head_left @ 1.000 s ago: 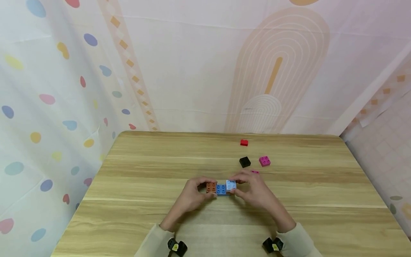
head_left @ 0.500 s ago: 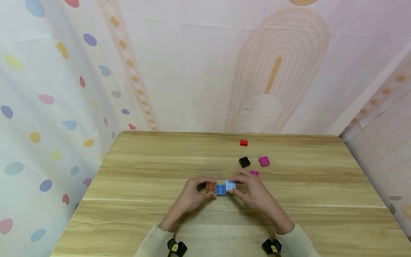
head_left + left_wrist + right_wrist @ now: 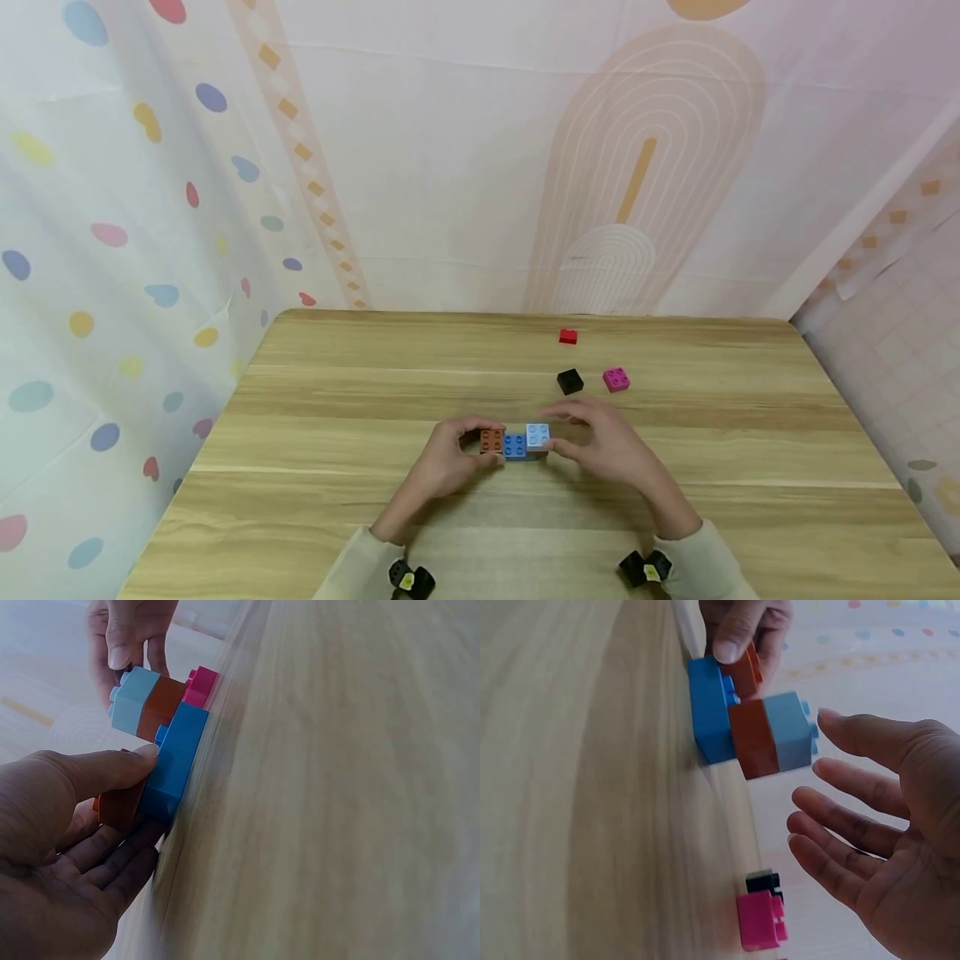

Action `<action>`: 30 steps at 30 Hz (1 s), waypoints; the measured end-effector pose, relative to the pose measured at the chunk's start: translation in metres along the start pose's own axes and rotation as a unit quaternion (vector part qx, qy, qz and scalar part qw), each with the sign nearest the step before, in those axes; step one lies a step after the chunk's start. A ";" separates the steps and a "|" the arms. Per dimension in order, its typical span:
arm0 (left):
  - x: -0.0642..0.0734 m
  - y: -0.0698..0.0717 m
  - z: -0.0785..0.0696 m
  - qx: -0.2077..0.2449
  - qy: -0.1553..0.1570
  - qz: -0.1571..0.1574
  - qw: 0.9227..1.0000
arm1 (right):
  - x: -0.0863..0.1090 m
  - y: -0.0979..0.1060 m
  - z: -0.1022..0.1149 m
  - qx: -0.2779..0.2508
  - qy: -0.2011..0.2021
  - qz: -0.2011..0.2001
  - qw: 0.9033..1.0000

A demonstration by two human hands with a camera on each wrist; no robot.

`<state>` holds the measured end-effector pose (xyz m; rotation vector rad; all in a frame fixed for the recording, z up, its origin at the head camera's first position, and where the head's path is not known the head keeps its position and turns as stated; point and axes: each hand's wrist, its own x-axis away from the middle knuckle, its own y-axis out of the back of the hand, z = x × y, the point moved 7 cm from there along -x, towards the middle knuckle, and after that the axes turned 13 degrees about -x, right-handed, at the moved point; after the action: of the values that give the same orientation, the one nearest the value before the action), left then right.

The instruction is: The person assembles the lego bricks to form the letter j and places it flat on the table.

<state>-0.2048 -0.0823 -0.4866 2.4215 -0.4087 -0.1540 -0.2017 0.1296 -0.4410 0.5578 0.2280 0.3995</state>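
Note:
My left hand pinches a brown building brick between thumb and fingers; it sits on the left end of a long blue brick close over the wooden table. At the blue brick's right end stands a second brown brick, topped by a light blue brick. In the right wrist view, my right hand is beside that stack, fingers and thumb spread, holding nothing. Its thumb tip overlaps the light blue brick's edge in the head view.
Beyond the hands lie a black brick, a pink brick and, farther back, a red brick. The wooden table ends at a patterned cloth behind and on the left.
My right hand has let go of the light blue brick, its fingers spreading and shifting right. It now hides the nearest pink brick in the head view. The left hand keeps its hold.

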 end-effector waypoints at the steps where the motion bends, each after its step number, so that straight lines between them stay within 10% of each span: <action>1: 0.000 0.000 0.000 0.000 0.000 0.000 1.000 | 0.000 0.002 -0.001 0.002 0.000 -0.004 1.000; 15: 0.001 -0.001 0.001 -0.003 0.000 0.003 1.000 | 0.001 0.033 -0.018 0.027 0.029 -0.064 0.997; 30: 0.000 -0.001 0.002 0.002 0.000 0.003 1.000 | 0.002 0.039 -0.052 -0.005 -0.077 -0.071 0.994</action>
<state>-0.2051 -0.0829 -0.4888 2.4243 -0.4175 -0.1499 -0.2282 0.1849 -0.4623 0.5552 0.1173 0.2178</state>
